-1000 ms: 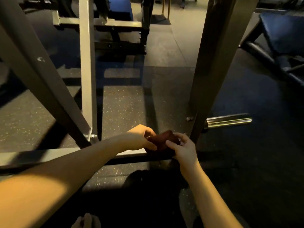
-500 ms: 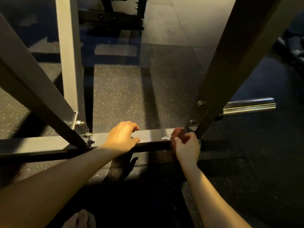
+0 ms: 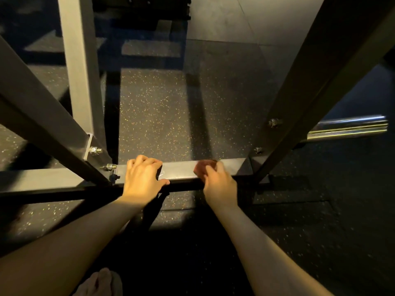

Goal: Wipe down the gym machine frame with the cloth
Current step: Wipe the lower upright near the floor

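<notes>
Item, nearest: a pale shape at the bottom edge, possibly my foot (image 3: 96, 283), too dim to confirm. Item: both forearms, extended forward and down, converging on the lower crossbar (image 3: 181, 170) of the machine frame. Item: left hand (image 3: 143, 178), palm down on the bar, fingers bent over its top toward the far edge, thumb along the near edge; a bracing hold, in much the same place as half a second ago. Item: right hand (image 3: 215, 180), wrist straight, fingers closed around the cloth (image 3: 204, 167), a dark reddish wad pressed onto the top face of the bar. Change noted: a second ago both hands were bunching the cloth; half a second ago the right hand held it at the bar's right end, against the foot of the slanted right upright (image 3: 299, 103); now it sits further left, apart from that upright and nearer the left hand, blurred by motion. Judgement: a leftward wiping stroke along the bar top is under way, the right end covered, the stretch under and beyond the left hand probably untouched. Item, beyond: bolts (image 3: 274, 122) on the right upright; left diagonal brace (image 3: 42, 116); grey vertical post (image 3: 79, 71); speckled rubber floor (image 3: 171, 114); chrome barbell sleeve (image 3: 346, 129) lying far right.
</notes>
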Demonstrator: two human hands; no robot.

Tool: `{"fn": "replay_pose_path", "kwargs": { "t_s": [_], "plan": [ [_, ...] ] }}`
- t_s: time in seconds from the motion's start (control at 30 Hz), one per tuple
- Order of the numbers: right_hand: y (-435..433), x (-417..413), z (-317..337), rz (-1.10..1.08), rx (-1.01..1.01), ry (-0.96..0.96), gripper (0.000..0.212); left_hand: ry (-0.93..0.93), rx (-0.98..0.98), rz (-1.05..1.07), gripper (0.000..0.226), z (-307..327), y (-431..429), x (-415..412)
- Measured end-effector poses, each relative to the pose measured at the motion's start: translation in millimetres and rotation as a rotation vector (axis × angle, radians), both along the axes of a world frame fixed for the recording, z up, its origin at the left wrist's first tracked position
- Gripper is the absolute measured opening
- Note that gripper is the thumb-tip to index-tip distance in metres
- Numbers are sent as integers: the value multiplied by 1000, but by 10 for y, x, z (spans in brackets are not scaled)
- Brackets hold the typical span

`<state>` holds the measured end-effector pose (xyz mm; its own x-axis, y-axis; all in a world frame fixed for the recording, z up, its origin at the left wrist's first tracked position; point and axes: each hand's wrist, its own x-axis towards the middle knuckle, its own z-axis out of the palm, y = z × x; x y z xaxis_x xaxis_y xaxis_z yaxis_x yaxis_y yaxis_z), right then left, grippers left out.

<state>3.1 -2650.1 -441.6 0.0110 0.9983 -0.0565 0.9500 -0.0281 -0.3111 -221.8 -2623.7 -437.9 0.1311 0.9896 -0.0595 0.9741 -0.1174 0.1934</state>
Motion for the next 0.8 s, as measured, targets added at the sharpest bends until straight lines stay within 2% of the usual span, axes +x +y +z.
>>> {"fn": "replay_pose_path", "kwargs": {
  "t_s": [0.13,0.23,0.3,0.37,0.47,0.57,0.67,0.73,0.8],
  "plan": [
    [1,575,144,-239,-113,-163,26,-27,16,8,40,-70,36,-17],
    [57,379,139,-313,-122,-113,29,-41,14,0,45,-93,58,-8],
    [60,22,107,-248,-112,-58,30,-52,15,-1,48,-98,68,0],
    [-24,-296,75,-97,-62,-25,40,-73,12,7,52,-103,62,-7],
    [-101,-202,118,91,-68,-85,45,-95,14,12,58,-105,42,-26],
    [5,350,189,-100,-141,-168,34,-91,15,15,60,-103,47,-23],
    [-15,518,227,-244,-151,-168,40,-71,21,8,56,-110,55,-24],
    [-49,277,191,-215,-155,-89,45,-61,14,-4,54,-120,78,-9],
    [-67,-59,145,-89,-124,-51,46,-62,4,-6,55,-128,95,-1]
  ]
}}
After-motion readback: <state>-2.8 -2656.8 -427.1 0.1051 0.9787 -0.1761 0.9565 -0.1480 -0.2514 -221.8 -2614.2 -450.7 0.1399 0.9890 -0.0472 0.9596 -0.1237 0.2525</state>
